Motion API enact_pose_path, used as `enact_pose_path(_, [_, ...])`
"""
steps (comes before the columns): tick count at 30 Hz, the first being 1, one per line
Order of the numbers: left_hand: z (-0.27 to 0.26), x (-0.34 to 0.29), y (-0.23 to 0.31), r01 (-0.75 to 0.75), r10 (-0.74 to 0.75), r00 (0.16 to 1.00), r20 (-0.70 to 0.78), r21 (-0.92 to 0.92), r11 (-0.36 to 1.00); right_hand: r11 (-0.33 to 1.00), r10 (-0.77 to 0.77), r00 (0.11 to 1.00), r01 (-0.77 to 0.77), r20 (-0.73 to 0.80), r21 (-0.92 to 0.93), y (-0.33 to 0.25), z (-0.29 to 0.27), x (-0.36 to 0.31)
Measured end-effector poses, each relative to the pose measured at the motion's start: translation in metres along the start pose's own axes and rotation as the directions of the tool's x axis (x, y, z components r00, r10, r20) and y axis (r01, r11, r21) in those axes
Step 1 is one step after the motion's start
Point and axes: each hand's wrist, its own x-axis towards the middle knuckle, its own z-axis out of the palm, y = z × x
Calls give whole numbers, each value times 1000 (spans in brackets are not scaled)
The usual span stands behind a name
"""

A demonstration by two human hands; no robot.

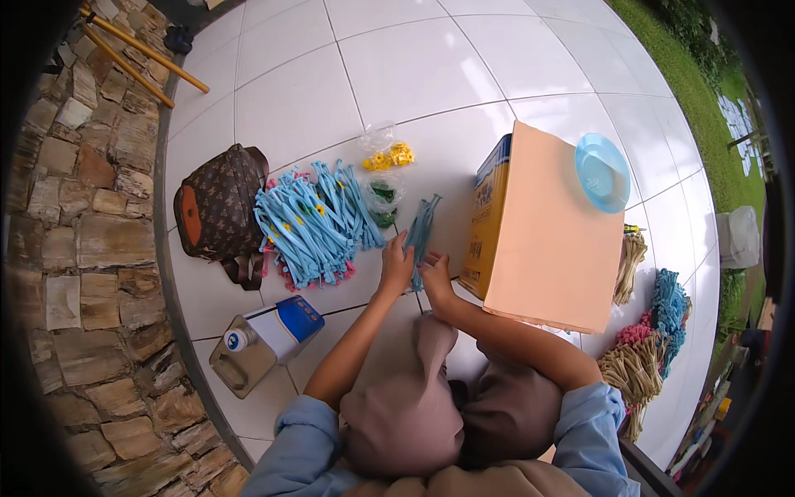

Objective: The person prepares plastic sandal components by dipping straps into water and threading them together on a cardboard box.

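Note:
A slim bundle of light-blue cords (pixel 421 234) is between my two hands, just left of the box. My left hand (pixel 397 265) is closed against the bundle's left side, its fingers pointing away from me. On the other side, my right hand (pixel 436 279) has curled fingers gripping the bundle's lower part. Left of my hands lies a big heap of light-blue cords (pixel 306 228) with small yellow and green bits among them and pink cords showing underneath. Clear plastic bags of yellow pieces (pixel 389 157) and green pieces (pixel 383 193) lie beyond the bundle.
A cardboard-topped box (pixel 551 240) with a blue plate (pixel 603 174) on it stands at right. Bundles of tan cords (pixel 631 369) and blue cords (pixel 669 311) lie farther right. A brown patterned backpack (pixel 219 203) and a jug-like container (pixel 242 358) sit at left, near the stone wall (pixel 103 248).

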Motion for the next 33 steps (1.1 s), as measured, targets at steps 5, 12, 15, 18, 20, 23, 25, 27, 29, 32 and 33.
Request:
enact_pose_path(5, [-85, 8, 147, -17, 37, 999, 20, -606, 795, 969, -135, 944, 62, 302, 239, -93, -12, -87])
enact_pose_path(12, [-119, -3, 325, -386, 537, 841, 61, -627, 676, 436, -899, 430, 896, 80, 87, -194, -160, -221])
enact_pose_path(15, [-78, -4, 389, -355, 684, 668, 294, -682, 640, 302, -921, 163, 874, -355, -380, -176, -244, -237])
enact_pose_path(18, [6, -11, 416, -190, 594, 490, 639, -586, 788, 539, -710, 324, 821, -625, -187, -116, -330, -194])
enact_pose_path(20, [90, -33, 407, -113, 531, 401, 747, -535, 838, 732, -508, 467, 676, -723, -77, -57, -377, -154])
enact_pose_path(23, [199, -86, 345, -81, 470, 341, 814, -473, 877, 908, -328, 597, 413, -733, -70, 41, -408, -99])
enact_pose_path(25, [245, -110, 278, -132, 379, 523, 763, -368, 921, 964, -191, 631, 264, -752, -23, 77, -386, -76])
enact_pose_path(27, [269, -124, 217, -198, 313, 631, 710, -243, 950, 987, -104, 689, 160, -717, 11, 104, -365, -60])
enact_pose_path(29, [288, -146, 197, -247, 279, 690, 668, -145, 958, 974, -228, 595, 132, -771, -186, 152, -364, -51])
enact_pose_path(32, [297, -143, 183, 26, 81, 756, 650, -153, 988, 986, -150, 654, 151, -742, -66, 151, -341, -52])
enact_pose_path(33, [299, -141, 182, 28, 70, 750, 657, -137, 990, 988, -133, 658, 144, -741, -49, 144, -339, -55])
